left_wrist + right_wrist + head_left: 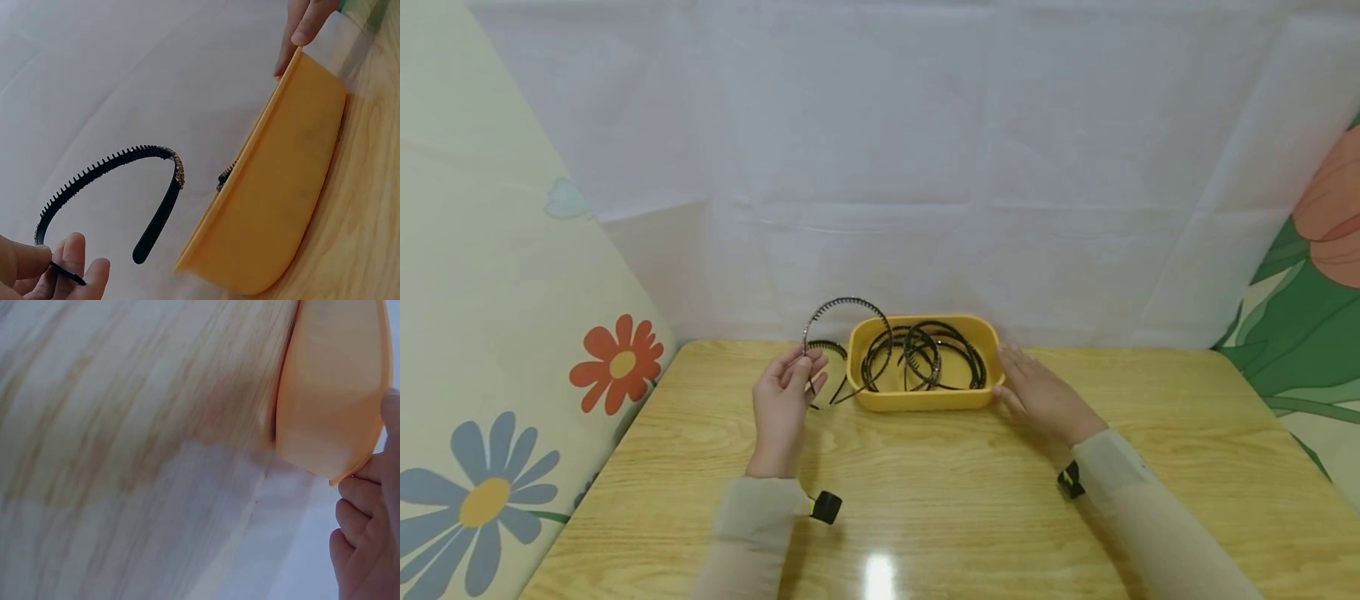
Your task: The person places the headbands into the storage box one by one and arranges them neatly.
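My left hand [781, 398] pinches a thin black toothed headband [103, 167] near one end, between thumb and fingers. The headband stands upright as an arch, with a glittery patch on its band, and overlaps the left end of a yellow plastic bin [925, 401] in the head view. Inside the bin lie several black headbands [977, 362], looped over each other. Another dark toothed arc [833, 345] shows beside the bin, partly behind my left hand. At the bin's right end, my right hand [1041, 396] rests its fingers against the rim, thumb at the front corner.
The bin stands on a wood-grain table [910, 483], close to its back edge. Behind it hangs a creased white cloth [865, 167]. Flower-patterned cloth [497, 333] covers the left side, and more floral cloth [1315, 317] hangs at the right.
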Tool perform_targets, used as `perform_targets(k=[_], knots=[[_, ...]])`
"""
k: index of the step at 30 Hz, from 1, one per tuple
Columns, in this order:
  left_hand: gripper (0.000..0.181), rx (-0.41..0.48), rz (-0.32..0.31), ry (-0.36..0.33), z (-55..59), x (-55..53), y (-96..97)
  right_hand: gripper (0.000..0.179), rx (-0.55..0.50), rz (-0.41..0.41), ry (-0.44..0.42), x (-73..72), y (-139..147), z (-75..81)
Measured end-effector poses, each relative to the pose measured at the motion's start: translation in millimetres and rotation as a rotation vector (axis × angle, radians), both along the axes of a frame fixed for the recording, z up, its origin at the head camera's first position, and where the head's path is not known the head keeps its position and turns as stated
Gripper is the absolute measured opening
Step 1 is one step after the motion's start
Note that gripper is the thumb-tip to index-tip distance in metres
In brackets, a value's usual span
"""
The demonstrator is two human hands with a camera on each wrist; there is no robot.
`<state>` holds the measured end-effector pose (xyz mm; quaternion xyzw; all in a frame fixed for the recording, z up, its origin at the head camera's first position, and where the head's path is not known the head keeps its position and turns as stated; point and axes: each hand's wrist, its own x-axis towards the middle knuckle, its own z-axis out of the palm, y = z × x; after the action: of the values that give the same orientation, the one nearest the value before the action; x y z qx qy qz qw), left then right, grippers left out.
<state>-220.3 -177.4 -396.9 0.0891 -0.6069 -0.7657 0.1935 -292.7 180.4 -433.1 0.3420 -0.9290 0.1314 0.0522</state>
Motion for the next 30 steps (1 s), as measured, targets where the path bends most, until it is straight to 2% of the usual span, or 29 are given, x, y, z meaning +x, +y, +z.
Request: perform_targets(k=[7, 16, 20, 30], knots=[[0.039, 0.135, -0.046, -0.017, -6.1, -8.5, 20.1, 0.066, 0.004, 0.003, 0.007, -0.8, 0, -0.8], [0.043, 0.286, -0.109, -0.055, -7.9, -23.4, 40.8, 0.066, -0.001, 0.006, 0.008, -1.8, 1, -2.1], [0.044, 0.286, -0.118, -0.061, -9.6, -30.7, 47.4, 0.066, -0.008, 0.005, -0.005, -1.4, 1, -1.7], [0.043, 0.203, -0.106, -0.127, -8.1, -44.4, 62.6, 0.067, 0.005, 0.008, -0.010, -3.0, 2, -2.2]])
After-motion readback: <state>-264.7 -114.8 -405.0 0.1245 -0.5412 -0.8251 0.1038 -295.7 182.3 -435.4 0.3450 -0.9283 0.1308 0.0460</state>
